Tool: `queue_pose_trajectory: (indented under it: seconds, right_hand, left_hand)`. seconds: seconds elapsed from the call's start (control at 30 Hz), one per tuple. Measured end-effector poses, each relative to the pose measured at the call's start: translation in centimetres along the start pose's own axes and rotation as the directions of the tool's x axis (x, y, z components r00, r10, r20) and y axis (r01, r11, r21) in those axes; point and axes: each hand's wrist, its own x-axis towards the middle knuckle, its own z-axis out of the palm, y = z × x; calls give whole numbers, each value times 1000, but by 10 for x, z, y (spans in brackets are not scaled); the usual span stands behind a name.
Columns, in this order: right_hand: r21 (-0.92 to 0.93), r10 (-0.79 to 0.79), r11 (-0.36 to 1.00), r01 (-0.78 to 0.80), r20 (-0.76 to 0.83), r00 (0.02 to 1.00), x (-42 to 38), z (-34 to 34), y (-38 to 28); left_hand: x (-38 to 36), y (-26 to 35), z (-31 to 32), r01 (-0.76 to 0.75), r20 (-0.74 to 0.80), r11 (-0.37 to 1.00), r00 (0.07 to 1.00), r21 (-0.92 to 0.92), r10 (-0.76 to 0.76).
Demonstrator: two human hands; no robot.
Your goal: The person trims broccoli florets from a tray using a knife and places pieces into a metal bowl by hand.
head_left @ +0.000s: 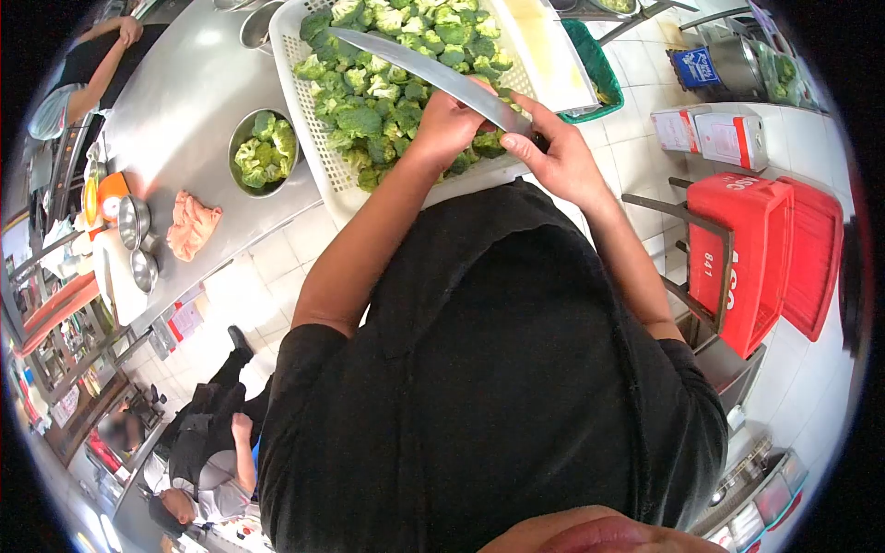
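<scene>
My right hand [560, 158] grips a large kitchen knife [433, 76] near its heel, thumb pressed on the side of the blade. The blade points up and to the left, over a white perforated crate [312, 138] filled with cut broccoli florets [364, 115]. My left hand [450, 129] is closed just under the blade, close to my right hand. The blade covers its fingertips, so what they hold cannot be made out; green broccoli shows around them. The crate's near edge lies against my black apron [516, 276].
Left of the crate, a steel bowl [293, 175] holds more broccoli on the metal table [198, 92], near a crumpled orange cloth [194, 226]. A white cutting board [548, 55] and green basket [595, 69] are right. Red bins [737, 249] stand farther right. Two other people are at left.
</scene>
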Motion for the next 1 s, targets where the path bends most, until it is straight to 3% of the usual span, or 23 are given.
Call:
queue_pose_trajectory:
  seconds: [0.13,0.23,0.33,0.37,0.43,0.53,0.63,0.73,0.87,0.9,1.0]
  right_hand:
    - [-23,44,999,-43,57,997,0,1,-6]
    - [-2,-32,999,32,43,999,1,7,-8]
    - [-60,62,997,-55,127,990,-2,2,-23]
    - [-73,13,997,-5,103,995,-3,4,-21]
    - [-105,-85,990,90,56,995,-5,9,-14]
    - [-99,-51,993,58,70,996,-6,9,-16]
    - [-55,-113,992,115,37,993,-7,14,-12]
    - [-11,85,996,-84,91,992,-9,15,-17]
    - [102,-2,995,8,-51,999,-9,28,1]
    - [105,12,994,-3,-82,997,-8,30,5]
    - [188,71,981,-44,-142,987,-7,21,7]
  left_hand:
    - [-9,-7,-2,43,-19,961,999,-274,-50]
    - [-12,-9,-3,90,-8,960,995,-266,-95]
    - [-10,-19,-7,65,-9,960,997,-271,-70]
    - [-8,-25,-6,-11,-46,967,999,-254,-1]
    - [-15,-12,-4,28,-55,977,998,-214,-40]
    - [-19,-6,-2,22,-80,978,996,-207,-39]
    - [-19,-10,-3,-44,-105,988,994,-151,28]
    - [-26,-6,-1,-43,-77,992,996,-119,34]
    - [-25,-8,0,68,-27,972,997,-226,-76]
    - [-25,-10,3,34,-26,952,999,-305,-44]
    - [-23,-11,-1,1,61,972,998,-234,13]
